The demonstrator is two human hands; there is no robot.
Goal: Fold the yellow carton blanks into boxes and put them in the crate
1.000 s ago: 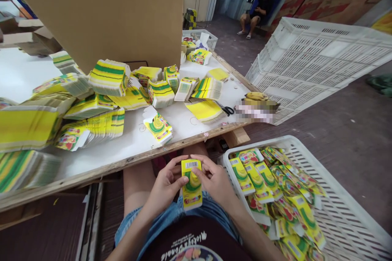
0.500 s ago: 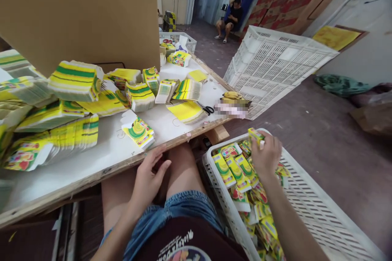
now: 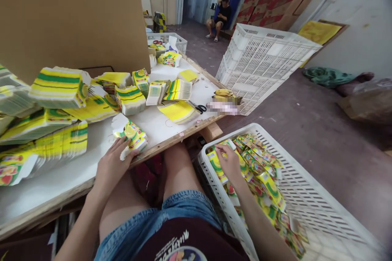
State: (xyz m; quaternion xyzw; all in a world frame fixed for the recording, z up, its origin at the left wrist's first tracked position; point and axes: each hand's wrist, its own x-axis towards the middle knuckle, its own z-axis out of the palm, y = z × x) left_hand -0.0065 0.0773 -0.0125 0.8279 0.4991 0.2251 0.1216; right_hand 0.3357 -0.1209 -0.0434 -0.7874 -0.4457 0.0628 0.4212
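Fingers of the left hand [image 3: 112, 163] spread over the small stack of flat cartons [image 3: 131, 135] at the table [image 3: 76, 171] edge within reach, while the right hand [image 3: 229, 162] lies open on folded boxes [image 3: 260, 171] in the white crate [image 3: 306, 179]

Two white crates [image 3: 309, 195] – one tipped on edge – one pair of scissors [image 3: 197, 107], two working hands [image 3: 112, 165], one seated person [image 3: 219, 18].

Even, soft daylight filled the scene — brightest around one o'clock. Shadows stayed faint, no glare. Edges bowed with wide-angle distortion — corners smeared, centre sharp.
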